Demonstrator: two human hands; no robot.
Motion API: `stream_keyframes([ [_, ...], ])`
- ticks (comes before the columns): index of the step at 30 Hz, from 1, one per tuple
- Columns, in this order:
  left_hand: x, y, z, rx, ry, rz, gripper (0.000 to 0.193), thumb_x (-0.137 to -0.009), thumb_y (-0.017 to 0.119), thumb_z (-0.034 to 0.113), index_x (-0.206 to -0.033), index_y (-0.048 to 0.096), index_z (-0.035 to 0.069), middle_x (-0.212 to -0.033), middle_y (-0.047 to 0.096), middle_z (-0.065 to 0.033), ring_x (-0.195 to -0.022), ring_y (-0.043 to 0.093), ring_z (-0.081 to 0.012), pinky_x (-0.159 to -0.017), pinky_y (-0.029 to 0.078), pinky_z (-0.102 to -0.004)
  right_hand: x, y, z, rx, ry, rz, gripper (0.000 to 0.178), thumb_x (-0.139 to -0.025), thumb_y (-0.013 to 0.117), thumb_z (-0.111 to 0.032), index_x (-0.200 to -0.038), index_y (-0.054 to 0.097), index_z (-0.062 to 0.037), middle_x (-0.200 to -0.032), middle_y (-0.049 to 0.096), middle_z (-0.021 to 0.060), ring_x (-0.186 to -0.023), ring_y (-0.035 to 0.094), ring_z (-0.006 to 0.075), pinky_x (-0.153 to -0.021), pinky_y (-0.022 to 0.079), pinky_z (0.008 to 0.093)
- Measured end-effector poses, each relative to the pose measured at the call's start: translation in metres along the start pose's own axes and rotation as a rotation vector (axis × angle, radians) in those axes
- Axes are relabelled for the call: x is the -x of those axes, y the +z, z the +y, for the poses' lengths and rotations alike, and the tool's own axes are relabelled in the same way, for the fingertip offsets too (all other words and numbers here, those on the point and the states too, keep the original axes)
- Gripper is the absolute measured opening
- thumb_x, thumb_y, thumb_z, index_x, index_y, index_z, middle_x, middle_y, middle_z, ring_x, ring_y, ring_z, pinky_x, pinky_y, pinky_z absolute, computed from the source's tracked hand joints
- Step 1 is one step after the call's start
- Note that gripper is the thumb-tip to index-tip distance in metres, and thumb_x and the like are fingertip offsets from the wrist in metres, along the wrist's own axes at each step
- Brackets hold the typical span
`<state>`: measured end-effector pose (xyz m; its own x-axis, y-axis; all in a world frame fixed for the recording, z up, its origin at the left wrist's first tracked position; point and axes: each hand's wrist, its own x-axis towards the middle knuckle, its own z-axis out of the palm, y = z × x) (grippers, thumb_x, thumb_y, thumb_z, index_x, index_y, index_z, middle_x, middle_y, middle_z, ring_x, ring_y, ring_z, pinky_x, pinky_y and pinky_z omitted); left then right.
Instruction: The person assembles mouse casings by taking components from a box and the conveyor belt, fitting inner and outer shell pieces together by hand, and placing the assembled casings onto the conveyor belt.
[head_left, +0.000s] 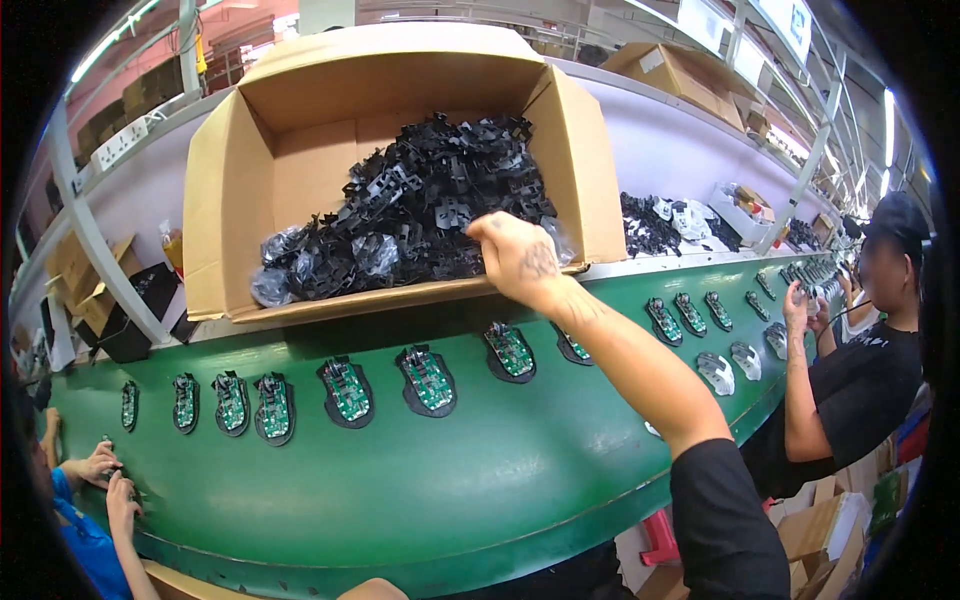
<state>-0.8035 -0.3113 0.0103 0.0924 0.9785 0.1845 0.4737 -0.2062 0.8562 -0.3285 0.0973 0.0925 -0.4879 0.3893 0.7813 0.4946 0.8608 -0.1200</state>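
Observation:
My right hand [515, 255] reaches up and over the near edge of an open cardboard box [590, 170]. Its fingers are curled together at the pile of black plastic parts [400, 215] inside, and whatever they pinch is hidden or too small to name. Clear plastic bags [377, 256] lie among those parts. Below my forearm, green circuit boards on dark mouse-shaped bases [430, 380] stand in a row along a green conveyor belt [420, 490]. My left hand does not show; a bit of bare skin at the lower edge cannot be made out.
On the left, a person in a blue sleeve has both hands [105, 470] at the belt's edge. At the right, a person in black [850, 380] handles a part. White-grey mouse shells [715, 372] lie near that person. More black parts [650, 225] sit on the shelf.

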Motion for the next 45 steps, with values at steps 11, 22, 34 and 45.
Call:
stream_keyframes([
  [11, 0.100, -0.095, -0.057, -0.267, -0.221, 0.104, 0.029, -0.094, 0.042, 0.011, -0.105, 0.062, -0.008, -0.106, 0.058, -0.0141, -0.084, 0.062, -0.0205, -0.052, 0.060, -0.0306, -0.043, 0.048, 0.024, 0.405, 0.170, -0.503, 0.059, -0.088, 0.056, -0.008, -0.144, 0.046, -0.0226, -0.123, 0.057, 0.0136, -0.111, 0.060, 0.0321, -0.091, 0.050, 0.0432],
  [22, 0.164, -0.137, -0.074, -0.294, -0.403, 0.335, 0.023, -0.092, 0.043, 0.004, -0.101, 0.060, -0.008, -0.106, 0.056, -0.0132, -0.081, 0.061, -0.0192, -0.047, 0.060, -0.0293, -0.036, 0.039, 0.026, 0.248, 0.261, -0.292, 0.038, -0.085, 0.066, -0.020, -0.123, 0.059, -0.0169, -0.110, 0.065, 0.0151, -0.096, 0.066, 0.0389, -0.083, 0.053, 0.0482],
  [34, -0.020, -0.143, -0.042, -0.296, -0.277, 0.290, 0.022, -0.090, 0.046, 0.008, -0.095, 0.063, -0.006, -0.101, 0.058, -0.0102, -0.084, 0.061, -0.0161, -0.048, 0.058, -0.0255, -0.034, -0.008, 0.044, 0.060, 0.355, 0.079, 0.037, -0.085, 0.070, -0.030, -0.113, 0.062, -0.0075, -0.099, 0.071, 0.0192, -0.093, 0.068, 0.0374, -0.082, 0.054, 0.0438],
  [45, 0.135, -0.287, -0.162, -0.833, -0.574, 0.308, 0.020, -0.089, 0.050, 0.012, -0.086, 0.066, 0.001, -0.093, 0.060, -0.0083, -0.086, 0.062, -0.0237, -0.062, 0.056, -0.0303, -0.070, 0.014, 0.048, 0.389, 0.212, -0.153, 0.045, -0.084, 0.073, -0.036, -0.116, 0.056, -0.0089, -0.114, 0.062, 0.0153, -0.102, 0.063, 0.0345, -0.085, 0.053, 0.0430],
])
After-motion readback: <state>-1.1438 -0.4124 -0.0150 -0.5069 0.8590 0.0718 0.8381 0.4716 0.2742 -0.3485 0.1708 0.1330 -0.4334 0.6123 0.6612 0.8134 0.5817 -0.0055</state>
